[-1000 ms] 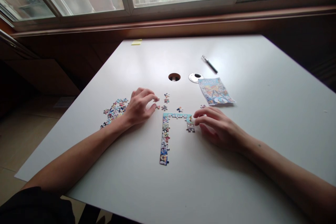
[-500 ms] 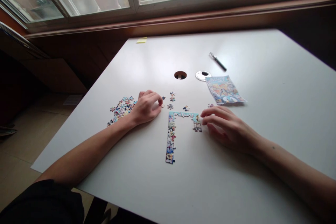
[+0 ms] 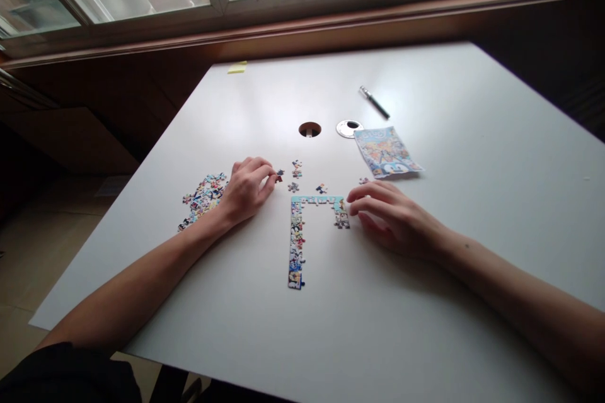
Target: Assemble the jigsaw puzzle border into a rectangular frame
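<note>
My left hand (image 3: pixel 249 190) is closed in a pinch, with a small dark-and-red puzzle piece (image 3: pixel 279 177) at its thumb and fingertips. Behind its wrist lies a pile of loose puzzle pieces (image 3: pixel 203 198). A joined puzzle border (image 3: pixel 295 245) forms a left side, a pale blue top and a short right side. Beside that right side rests my right hand (image 3: pixel 392 214), fingers apart and slightly bent, holding nothing. Single pieces lie above the border: a joined upright pair (image 3: pixel 297 169), a greyish piece (image 3: pixel 293 187), an orange-and-dark piece (image 3: pixel 321 189) and a pinkish piece (image 3: pixel 363 181).
A creased picture sheet (image 3: pixel 388 152) lies on the white table (image 3: pixel 265 327), partly over a round metal cover (image 3: pixel 348 129). Left of that is a cable hole (image 3: pixel 310 130). A black pen (image 3: pixel 374 102) and yellow tape (image 3: pixel 237 67) are farther back, below the window.
The camera view has shifted, so everything sits farther left. My left fingertips have turned, and the piece at them shows more plainly. My right hand stays beside the border.
</note>
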Demonstrator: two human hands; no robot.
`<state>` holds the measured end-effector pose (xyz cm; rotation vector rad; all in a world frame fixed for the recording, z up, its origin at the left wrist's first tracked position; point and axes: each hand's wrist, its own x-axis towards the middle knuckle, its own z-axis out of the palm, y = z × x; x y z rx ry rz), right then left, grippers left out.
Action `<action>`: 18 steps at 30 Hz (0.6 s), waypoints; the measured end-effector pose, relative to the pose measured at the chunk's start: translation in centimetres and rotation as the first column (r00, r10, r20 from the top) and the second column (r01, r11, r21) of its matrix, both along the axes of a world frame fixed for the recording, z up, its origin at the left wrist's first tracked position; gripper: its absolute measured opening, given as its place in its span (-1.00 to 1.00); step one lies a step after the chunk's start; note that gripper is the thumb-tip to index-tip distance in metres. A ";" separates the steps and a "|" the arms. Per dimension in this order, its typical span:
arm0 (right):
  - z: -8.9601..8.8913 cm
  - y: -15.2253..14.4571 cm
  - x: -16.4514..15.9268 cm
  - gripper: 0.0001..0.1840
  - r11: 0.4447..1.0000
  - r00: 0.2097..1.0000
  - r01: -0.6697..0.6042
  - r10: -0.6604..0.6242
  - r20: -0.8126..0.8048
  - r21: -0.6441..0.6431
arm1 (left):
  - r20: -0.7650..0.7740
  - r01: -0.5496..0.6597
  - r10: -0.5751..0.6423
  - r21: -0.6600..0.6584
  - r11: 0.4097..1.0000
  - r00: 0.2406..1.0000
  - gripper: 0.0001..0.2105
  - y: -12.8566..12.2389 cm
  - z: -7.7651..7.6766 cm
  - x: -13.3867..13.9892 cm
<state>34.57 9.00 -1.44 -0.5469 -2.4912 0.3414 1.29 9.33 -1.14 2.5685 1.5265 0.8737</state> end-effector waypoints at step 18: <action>0.1 0.0 -0.1 -0.69 1.000 1.000 0.007 -0.007 0.009 -0.007 | 0.660 0.464 -0.056 -0.463 0.756 0.750 -0.79 -3.5 1.5 3.5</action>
